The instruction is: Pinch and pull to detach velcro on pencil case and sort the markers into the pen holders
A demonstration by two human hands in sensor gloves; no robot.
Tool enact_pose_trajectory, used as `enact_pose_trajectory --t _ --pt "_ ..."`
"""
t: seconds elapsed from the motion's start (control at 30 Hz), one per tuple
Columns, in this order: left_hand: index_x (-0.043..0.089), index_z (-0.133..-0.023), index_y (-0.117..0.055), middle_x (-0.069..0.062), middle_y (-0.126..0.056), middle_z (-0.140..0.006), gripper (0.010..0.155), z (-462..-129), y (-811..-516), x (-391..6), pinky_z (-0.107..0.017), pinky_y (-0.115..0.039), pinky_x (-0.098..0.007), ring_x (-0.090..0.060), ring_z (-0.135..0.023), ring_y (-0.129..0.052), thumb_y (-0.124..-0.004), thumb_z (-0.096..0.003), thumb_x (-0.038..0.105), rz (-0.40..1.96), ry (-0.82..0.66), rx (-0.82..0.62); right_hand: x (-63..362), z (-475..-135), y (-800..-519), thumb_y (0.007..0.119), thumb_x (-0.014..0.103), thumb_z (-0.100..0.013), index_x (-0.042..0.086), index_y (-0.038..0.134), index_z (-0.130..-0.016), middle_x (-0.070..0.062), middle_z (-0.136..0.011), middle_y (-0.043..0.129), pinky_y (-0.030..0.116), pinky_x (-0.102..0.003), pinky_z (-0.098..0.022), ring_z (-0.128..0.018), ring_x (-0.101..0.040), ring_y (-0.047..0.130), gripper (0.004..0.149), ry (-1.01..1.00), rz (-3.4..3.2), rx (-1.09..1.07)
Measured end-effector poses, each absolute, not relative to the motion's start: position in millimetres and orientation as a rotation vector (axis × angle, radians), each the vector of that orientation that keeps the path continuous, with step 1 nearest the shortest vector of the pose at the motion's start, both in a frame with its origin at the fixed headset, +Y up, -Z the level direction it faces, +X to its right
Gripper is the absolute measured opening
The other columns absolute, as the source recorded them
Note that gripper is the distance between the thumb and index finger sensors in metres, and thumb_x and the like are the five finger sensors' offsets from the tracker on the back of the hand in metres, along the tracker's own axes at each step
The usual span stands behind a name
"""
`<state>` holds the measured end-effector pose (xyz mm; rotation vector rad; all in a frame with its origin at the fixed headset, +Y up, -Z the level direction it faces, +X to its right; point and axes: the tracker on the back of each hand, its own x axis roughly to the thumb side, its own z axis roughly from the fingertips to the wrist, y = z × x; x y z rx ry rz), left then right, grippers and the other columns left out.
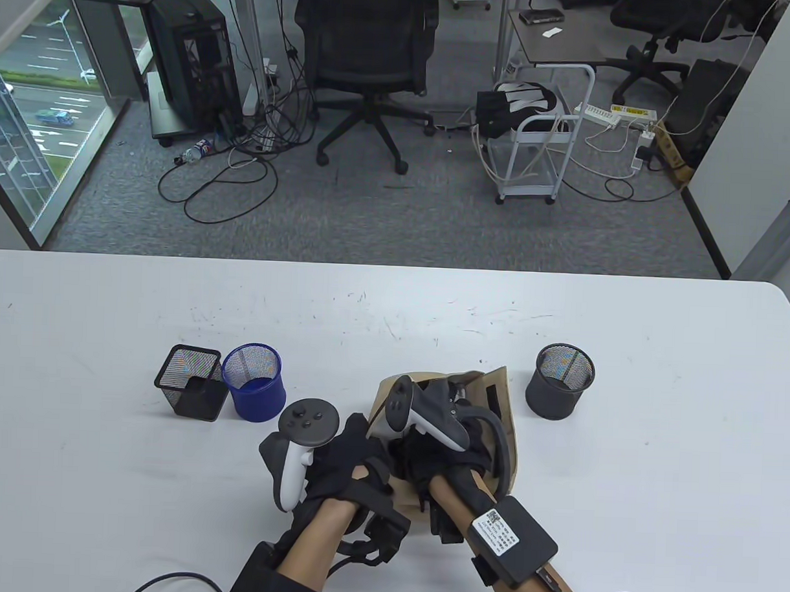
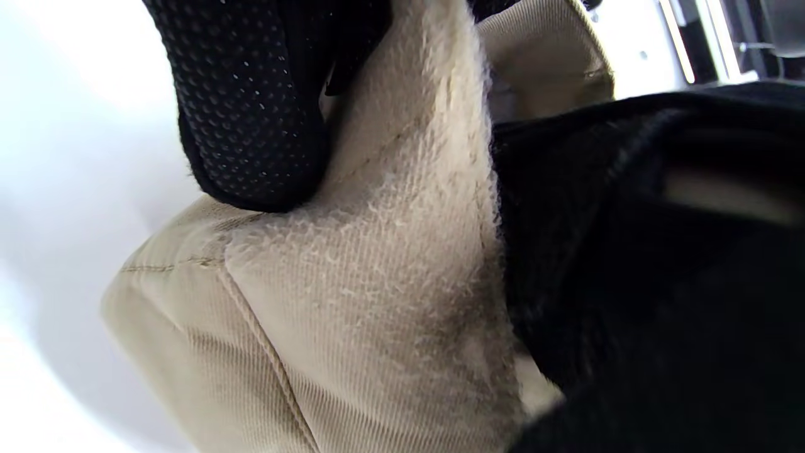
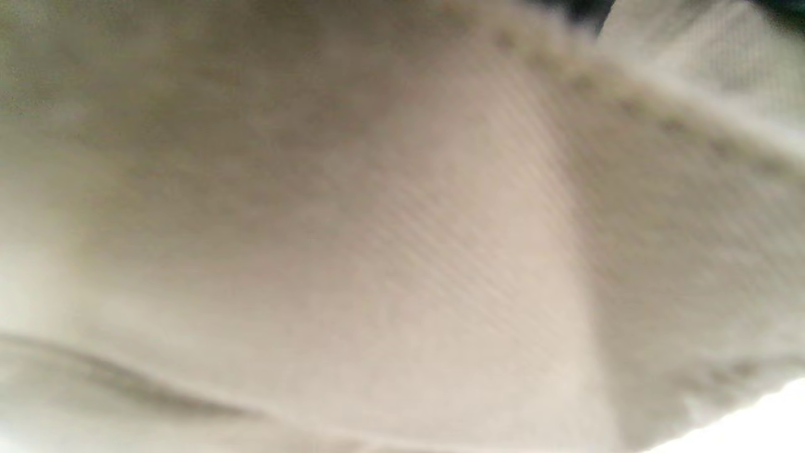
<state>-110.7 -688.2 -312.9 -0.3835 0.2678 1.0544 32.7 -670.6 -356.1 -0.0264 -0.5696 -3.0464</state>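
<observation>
The beige pencil case [image 1: 488, 403] lies at the table's front centre. Its flap is lifted towards the far side and shows a black velcro strip [image 1: 495, 396]. My left hand [image 1: 357, 453] holds the case's near left edge. In the left wrist view a gloved fingertip [image 2: 251, 107] presses into the fuzzy beige fabric [image 2: 352, 302]. My right hand [image 1: 431, 462] is over the case's opening, its fingers hidden under the tracker. The right wrist view is filled with blurred beige fabric [image 3: 402, 239]. No markers show.
A black square mesh holder [image 1: 191, 392] and a blue round holder [image 1: 256, 385] stand left of the case. A dark grey round holder [image 1: 560, 383] stands to its right. A cable runs from each wrist off the table's front edge.
</observation>
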Motion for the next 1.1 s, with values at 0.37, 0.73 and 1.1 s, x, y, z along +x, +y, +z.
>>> enact_pose_trajectory --t 0.37,0.73,1.1 --pt "-0.001 -0.114 -0.042 -0.034 -0.065 -0.108 0.067 -314 -685 -136 -0.037 -0.102 -0.034 -0.047 -0.079 -0.096 -0.066 -0.0561 0.023 1.156 0.317 -0.305 105 -350 -619 0.089 0.037 -0.047 0.002 0.038 -0.111 -0.032 -0.114 0.047 0.072 -0.057 -0.061 -0.094 -0.052 0.074 0.090 -0.258 -3.345 0.246" --pt "0.000 -0.114 -0.048 -0.034 -0.070 -0.107 0.065 -317 -685 -150 -0.035 -0.102 -0.035 -0.049 -0.076 -0.097 -0.067 -0.0555 0.023 1.145 0.259 -0.344 164 -366 -634 0.088 0.022 -0.047 0.004 0.073 -0.096 -0.020 -0.079 0.097 0.092 -0.037 -0.029 -0.044 -0.026 0.110 0.055 -0.707 -3.610 0.262" --pt "0.000 -0.113 -0.051 -0.034 -0.071 -0.106 0.064 -322 -733 -148 -0.039 -0.099 -0.041 -0.050 -0.080 -0.093 -0.067 -0.0555 0.022 0.974 0.266 -0.513 167 -378 -691 0.088 0.022 -0.047 0.002 0.074 -0.096 -0.020 -0.078 0.098 0.092 -0.036 -0.028 -0.042 -0.025 0.110 0.055 -1.056 -3.445 0.342"
